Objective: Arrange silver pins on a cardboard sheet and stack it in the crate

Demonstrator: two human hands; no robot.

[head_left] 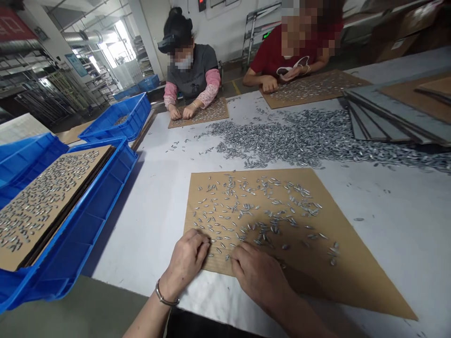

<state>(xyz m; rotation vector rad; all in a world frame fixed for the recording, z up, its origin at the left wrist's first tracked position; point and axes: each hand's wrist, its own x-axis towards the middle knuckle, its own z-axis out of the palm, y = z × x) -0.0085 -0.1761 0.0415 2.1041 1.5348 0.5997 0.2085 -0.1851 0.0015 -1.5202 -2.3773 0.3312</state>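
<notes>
A brown cardboard sheet (253,281) lies in front of me, scattered with small silvery oval metal pieces (246,206). Those on its left half are spaced apart, while others sit in clumps toward the middle and right. My left hand (190,251), with a bangle on the wrist, rests at the sheet's left front edge, its fingers curled together by the nearest pieces. Near the front middle of the sheet, my right hand (257,272) has thumb and forefinger pinched beside a metal piece. Whatever lies between the fingertips of either hand is too hidden to make out.
A large heap of metal pieces (292,136) spreads behind the sheet. Stacked boards (394,112) stand at right. Blue crates (102,206) line the left, one holding piece-covered cardboard (45,197). Across the white table (151,202), two people (192,80) work at other sheets.
</notes>
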